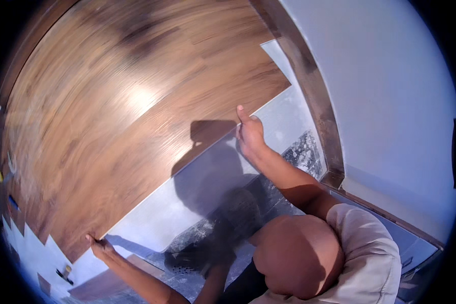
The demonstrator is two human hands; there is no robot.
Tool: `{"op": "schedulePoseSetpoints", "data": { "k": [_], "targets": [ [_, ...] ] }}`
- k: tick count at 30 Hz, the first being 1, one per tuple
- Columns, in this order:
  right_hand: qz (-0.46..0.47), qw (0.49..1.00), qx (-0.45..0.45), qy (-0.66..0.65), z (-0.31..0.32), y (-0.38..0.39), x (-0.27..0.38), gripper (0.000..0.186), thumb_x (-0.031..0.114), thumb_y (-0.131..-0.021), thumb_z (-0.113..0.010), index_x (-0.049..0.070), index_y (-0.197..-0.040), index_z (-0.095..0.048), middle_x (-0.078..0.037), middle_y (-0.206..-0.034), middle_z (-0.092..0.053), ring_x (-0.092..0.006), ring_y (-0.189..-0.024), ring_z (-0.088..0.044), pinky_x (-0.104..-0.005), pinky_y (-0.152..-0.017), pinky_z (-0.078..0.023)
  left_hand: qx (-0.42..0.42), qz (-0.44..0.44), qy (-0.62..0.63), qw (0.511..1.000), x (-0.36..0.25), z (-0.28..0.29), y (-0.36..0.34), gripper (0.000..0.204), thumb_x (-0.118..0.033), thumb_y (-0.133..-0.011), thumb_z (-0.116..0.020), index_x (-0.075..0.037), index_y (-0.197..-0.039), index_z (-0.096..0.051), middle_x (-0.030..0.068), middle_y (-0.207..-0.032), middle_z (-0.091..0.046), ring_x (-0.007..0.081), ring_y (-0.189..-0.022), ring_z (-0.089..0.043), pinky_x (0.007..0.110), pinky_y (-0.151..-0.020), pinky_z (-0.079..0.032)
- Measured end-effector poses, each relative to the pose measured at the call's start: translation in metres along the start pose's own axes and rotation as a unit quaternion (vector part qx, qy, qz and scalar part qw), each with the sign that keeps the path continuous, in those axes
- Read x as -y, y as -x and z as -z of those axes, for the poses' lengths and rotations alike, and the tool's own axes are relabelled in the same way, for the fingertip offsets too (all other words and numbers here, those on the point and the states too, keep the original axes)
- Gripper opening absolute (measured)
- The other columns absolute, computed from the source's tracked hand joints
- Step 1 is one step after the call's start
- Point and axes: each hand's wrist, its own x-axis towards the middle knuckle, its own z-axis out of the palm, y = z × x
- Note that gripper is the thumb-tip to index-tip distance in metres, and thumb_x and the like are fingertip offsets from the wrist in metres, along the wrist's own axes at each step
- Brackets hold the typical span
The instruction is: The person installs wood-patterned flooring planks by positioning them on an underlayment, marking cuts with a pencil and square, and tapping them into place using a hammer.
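Observation:
A long brown wood-look floor plank [159,175] forms the near edge of the laid flooring, running slantwise from lower left to upper right. My right hand [251,134] grips its near edge toward the right, thumb lying over the top and the other fingers curled at the edge. Near the plank's left end, my left hand [101,247] is closed on the same edge; its lower fingers are partly hidden. Pale underlay sheet [152,213] lies along the near side of the plank, with my shadow across it and the wood.
At right rises a white wall [385,91] with a brown baseboard [314,76]. Dark, speckled bare floor [200,235] shows near my legs. A loose plank [104,283] and a small tool [65,274] lie at lower left. A blue object [13,202] sits at the far left.

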Motion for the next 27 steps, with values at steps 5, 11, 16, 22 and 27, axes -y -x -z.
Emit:
{"op": "schedulePoseSetpoints", "data": {
  "k": [5,11,16,22,27],
  "targets": [
    [0.014,0.999,-0.037,-0.022,0.023,-0.025,0.018,0.038,0.034,-0.094,-0.07,0.002,-0.104,-0.053,-0.004,-0.082,-0.056,-0.0163,-0.066,-0.056,-0.0338,-0.058,-0.048,0.02,0.013,-0.003,1.0,0.026,-0.015,0.032,0.038,-0.026,-0.099,-0.061,0.005,-0.121,-0.06,0.0139,-0.119,-0.067,0.024,-0.105,-0.065,0.037,-0.092,-0.054],
    [0.033,0.995,-0.011,-0.096,0.024,-0.037,0.023,0.044,0.033,-0.092,-0.073,-0.003,-0.108,-0.052,-0.009,-0.093,-0.058,-0.0201,-0.081,-0.058,-0.0369,-0.067,-0.05,0.026,-0.009,-0.007,1.0,0.023,-0.035,0.053,0.046,-0.031,-0.097,-0.063,0.008,-0.12,-0.058,0.0153,-0.119,-0.067,0.0248,-0.104,-0.065,0.035,-0.089,-0.055],
    [0.025,0.995,-0.07,-0.07,0.028,-0.043,0.02,0.049,0.034,-0.089,-0.076,-0.007,-0.108,-0.057,-0.011,-0.096,-0.062,-0.0171,-0.083,-0.058,-0.0349,-0.069,-0.048,0.038,-0.014,-0.015,0.999,0.022,-0.047,0.069,0.047,-0.03,-0.097,-0.065,0.009,-0.122,-0.057,0.0155,-0.122,-0.065,0.0256,-0.108,-0.064,0.036,-0.093,-0.053],
    [0.078,0.986,-0.135,0.054,0.005,-0.026,0.038,0.049,0.033,-0.093,-0.071,-0.009,-0.112,-0.054,-0.012,-0.098,-0.059,-0.0196,-0.086,-0.057,-0.038,-0.073,-0.051,0.041,0.001,-0.013,0.999,0.019,-0.043,0.067,0.045,-0.027,-0.1,-0.059,0.008,-0.127,-0.054,0.0161,-0.126,-0.063,0.0272,-0.11,-0.063,0.038,-0.094,-0.054],
    [0.123,0.987,-0.069,-0.07,0.022,-0.046,0.038,0.042,0.027,-0.096,-0.066,-0.01,-0.114,-0.056,-0.015,-0.104,-0.064,-0.0233,-0.088,-0.064,-0.0382,-0.07,-0.056,0.016,0.009,0.007,1.0,0.034,-0.059,0.078,0.039,-0.025,-0.101,-0.058,0.005,-0.125,-0.056,0.0137,-0.123,-0.065,0.0234,-0.108,-0.063,0.037,-0.093,-0.052]
  ]
}}
